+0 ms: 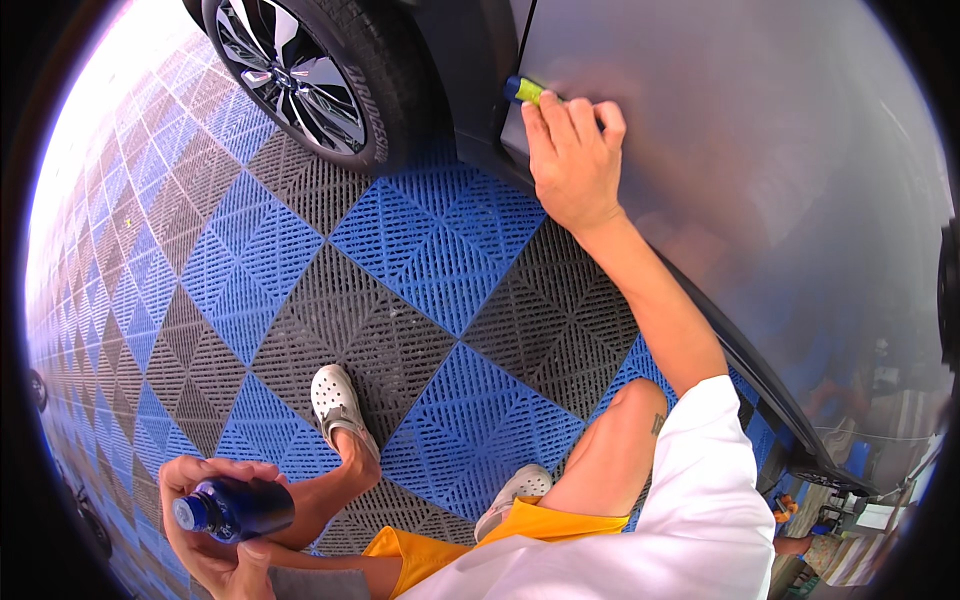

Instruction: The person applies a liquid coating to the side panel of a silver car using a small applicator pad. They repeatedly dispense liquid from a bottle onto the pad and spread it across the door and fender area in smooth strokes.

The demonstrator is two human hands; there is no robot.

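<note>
My right hand reaches up to the grey car door. Its fingers are closed around a small applicator block, yellow-green with a dark blue end, pressed to the panel beside the door's front seam. Part of the block is hidden under the fingers. At the lower left, my left hand is wrapped around a dark blue bottle. The bottle lies tilted, its blue top with a pale tip pointing left. Below it, a grey cloth rests across my leg.
The car's front wheel stands at the upper left, next to the dark fender. Blue and dark grey slatted floor tiles spread beneath me. My two feet in pale clogs are on them. At the lower right, the shiny door reflects surroundings.
</note>
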